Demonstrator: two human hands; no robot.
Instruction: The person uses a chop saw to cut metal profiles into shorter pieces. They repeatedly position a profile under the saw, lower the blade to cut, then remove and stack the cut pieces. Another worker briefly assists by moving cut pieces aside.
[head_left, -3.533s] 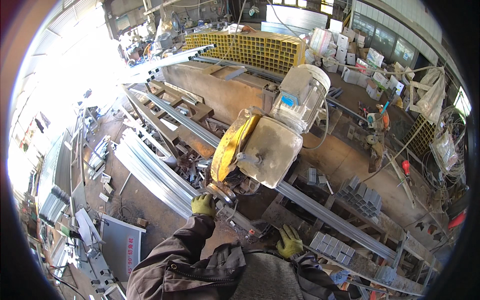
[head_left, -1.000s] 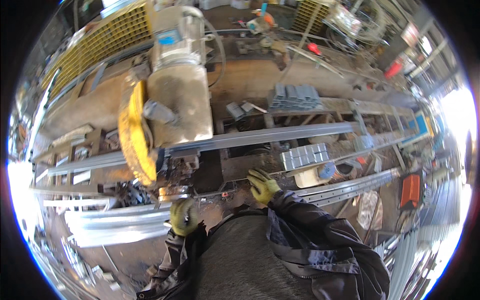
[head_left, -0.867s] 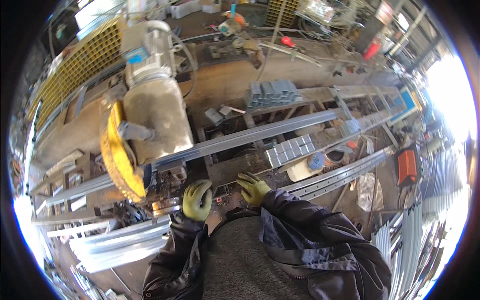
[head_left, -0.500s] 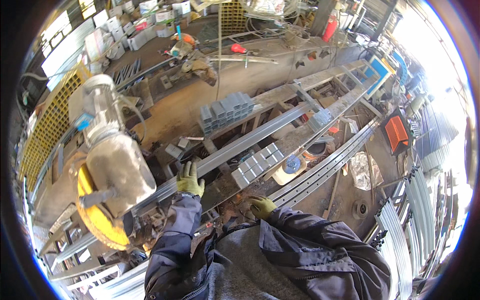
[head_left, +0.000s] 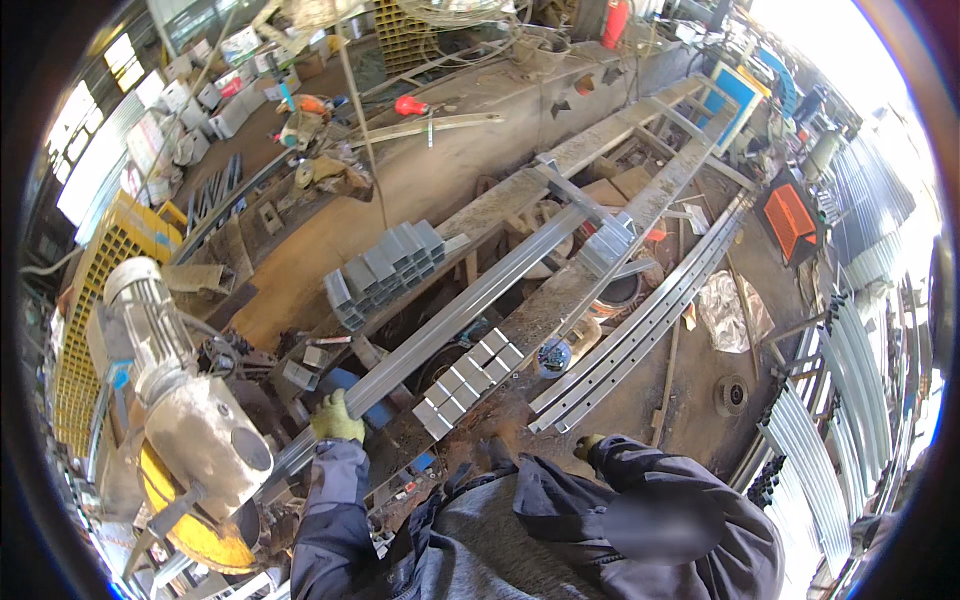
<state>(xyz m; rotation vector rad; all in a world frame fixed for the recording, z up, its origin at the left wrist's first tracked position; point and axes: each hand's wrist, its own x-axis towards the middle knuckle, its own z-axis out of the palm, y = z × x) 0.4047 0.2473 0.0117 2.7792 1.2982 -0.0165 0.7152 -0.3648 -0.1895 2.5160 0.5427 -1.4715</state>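
A long grey metal channel (head_left: 470,302) slants from the upper right down to the cut-off saw (head_left: 205,430) at the left, which has a grey motor and a yellow blade guard. My left hand (head_left: 338,418), in a yellow-green work glove, is closed over the channel close to the saw. My right hand (head_left: 588,446), gloved alike, is low by my body, beside the ends of long perforated metal strips (head_left: 640,345). Its fingers are mostly hidden by the sleeve. Short cut metal pieces (head_left: 468,384) lie in a row on the bench beam, between my hands.
Behind the channel sits a stack of short square-mouthed metal sections (head_left: 385,270). A clamp-like metal block (head_left: 607,245) crosses the channel farther up. Bent corrugated sheets (head_left: 825,440) stand at the right, near an orange-fronted box (head_left: 790,230). A small blue-topped container (head_left: 553,357) is beside the strips.
The view has shifted, so the bench appears lower and farther left. My left hand stays at the channel, its fingers now closed over it. My right hand has drawn back from the bench edge.
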